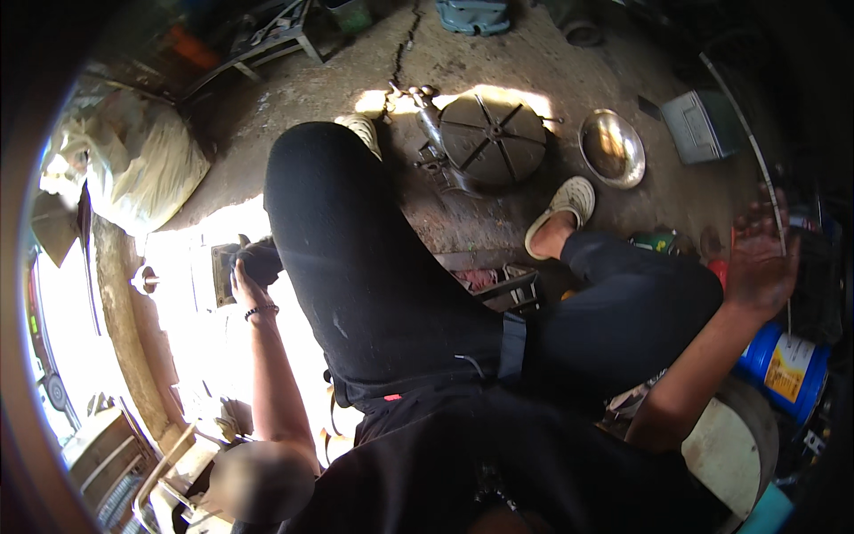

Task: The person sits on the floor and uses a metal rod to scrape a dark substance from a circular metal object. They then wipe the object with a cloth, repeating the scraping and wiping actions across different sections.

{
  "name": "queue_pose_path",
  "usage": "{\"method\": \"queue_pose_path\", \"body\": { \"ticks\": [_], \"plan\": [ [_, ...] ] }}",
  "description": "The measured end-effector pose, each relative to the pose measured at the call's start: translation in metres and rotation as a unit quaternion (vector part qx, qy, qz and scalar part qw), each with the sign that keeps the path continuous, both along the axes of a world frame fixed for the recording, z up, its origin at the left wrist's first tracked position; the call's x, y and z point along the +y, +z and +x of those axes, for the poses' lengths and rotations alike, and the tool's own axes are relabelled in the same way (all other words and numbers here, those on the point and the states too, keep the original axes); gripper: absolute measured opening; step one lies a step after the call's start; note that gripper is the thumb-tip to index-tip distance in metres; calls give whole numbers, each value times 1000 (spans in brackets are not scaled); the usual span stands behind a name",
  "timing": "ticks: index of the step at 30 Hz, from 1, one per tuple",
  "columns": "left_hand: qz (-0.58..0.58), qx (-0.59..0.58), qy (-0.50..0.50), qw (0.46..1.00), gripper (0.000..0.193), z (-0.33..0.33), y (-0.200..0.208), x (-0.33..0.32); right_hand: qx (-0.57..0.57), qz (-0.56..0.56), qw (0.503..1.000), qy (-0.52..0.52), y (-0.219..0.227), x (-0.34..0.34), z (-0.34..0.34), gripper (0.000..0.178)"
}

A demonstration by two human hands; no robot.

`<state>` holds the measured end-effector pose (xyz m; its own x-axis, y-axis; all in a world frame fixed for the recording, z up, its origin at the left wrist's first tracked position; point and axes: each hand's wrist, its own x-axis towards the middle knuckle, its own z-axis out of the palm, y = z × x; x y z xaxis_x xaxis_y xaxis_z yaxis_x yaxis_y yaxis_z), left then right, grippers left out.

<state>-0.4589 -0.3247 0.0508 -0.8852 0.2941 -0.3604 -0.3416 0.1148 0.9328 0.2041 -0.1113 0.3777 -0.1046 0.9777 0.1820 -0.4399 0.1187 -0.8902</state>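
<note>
My left hand [246, 287], with a beaded bracelet on its wrist, is at the left beside my raised knee. Its fingers press against a small dark object [258, 261] whose kind I cannot make out in the glare. My right hand [762, 262] is raised at the far right with its fingers stretched out. A long thin pale strip [754, 147] runs past it; I see no grip around the strip. In front of my feet lies a round, slotted metal rotary table [492, 140]. A shiny metal bowl [611, 149] sits to its right.
A grey metal box [703, 127] stands at the far right. Below my right hand is a blue bucket [787, 374]. A full pale plastic sack [147, 165] leans at the left. An open tray of items [507, 289] lies between my legs, and a blue case [473, 16] is at the back.
</note>
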Motion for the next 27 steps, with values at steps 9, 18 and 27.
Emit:
{"method": "queue_pose_path", "body": {
  "ticks": [9, 18, 27],
  "plan": [
    [65, -17, -18, 998, 52, -5, 3, 3, 36, -81, 996, -3, -41, 4, -48, 60],
    [69, -87, -4, 994, 51, 6, -16, 18, 46, -97, 993, -41, -47, -8, -24, 57],
    [1, 67, -1, 998, 53, 35, 25, 63, -42, -176, 982, -47, -92, -24, -74, 51]
  ]
}}
